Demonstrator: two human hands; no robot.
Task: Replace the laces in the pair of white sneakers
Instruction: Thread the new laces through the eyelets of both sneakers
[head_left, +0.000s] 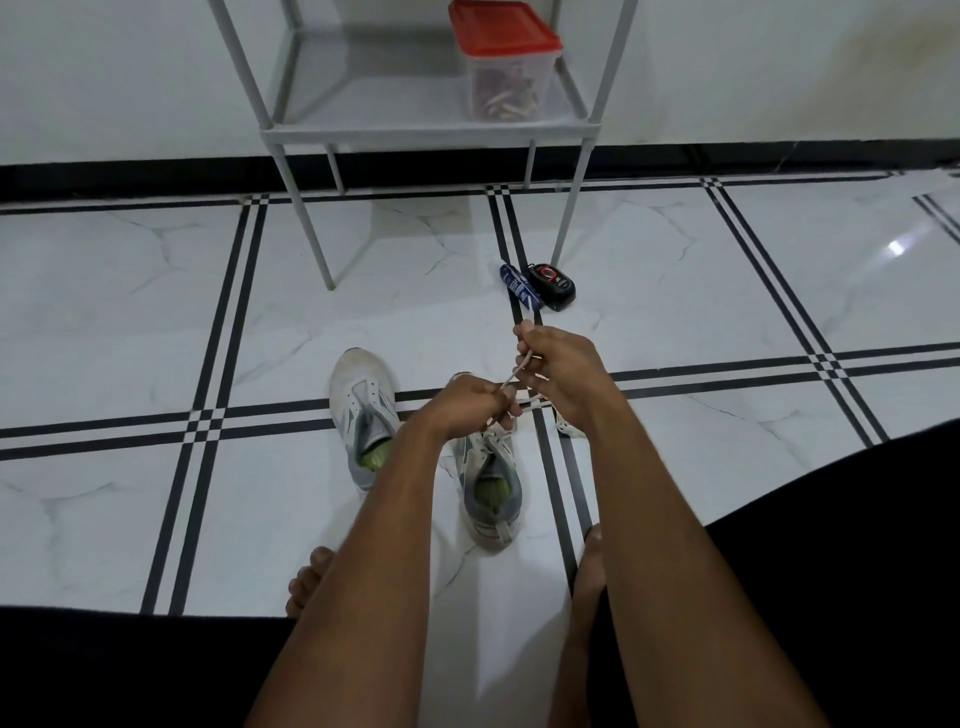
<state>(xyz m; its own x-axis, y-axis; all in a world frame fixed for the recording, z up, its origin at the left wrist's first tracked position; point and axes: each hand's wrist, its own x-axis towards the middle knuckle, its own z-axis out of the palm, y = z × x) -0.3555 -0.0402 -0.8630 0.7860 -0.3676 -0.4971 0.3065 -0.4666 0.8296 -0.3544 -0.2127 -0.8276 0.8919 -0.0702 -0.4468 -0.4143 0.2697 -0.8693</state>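
Observation:
Two white-and-grey sneakers stand on the tiled floor, toes pointing away from me. The left sneaker has bare eyelets and a green insole. Over the front of the right sneaker my left hand grips a white lace. My right hand holds the same lace a little higher and further away, so it runs taut between both hands. More white lace lies on the floor beneath my right wrist. The right sneaker's toe is hidden by my hands.
A grey metal shelf rack stands against the wall ahead, with a red-lidded plastic box on it. A blue packet and a black-and-red item lie by its right leg. My bare feet rest near the sneakers.

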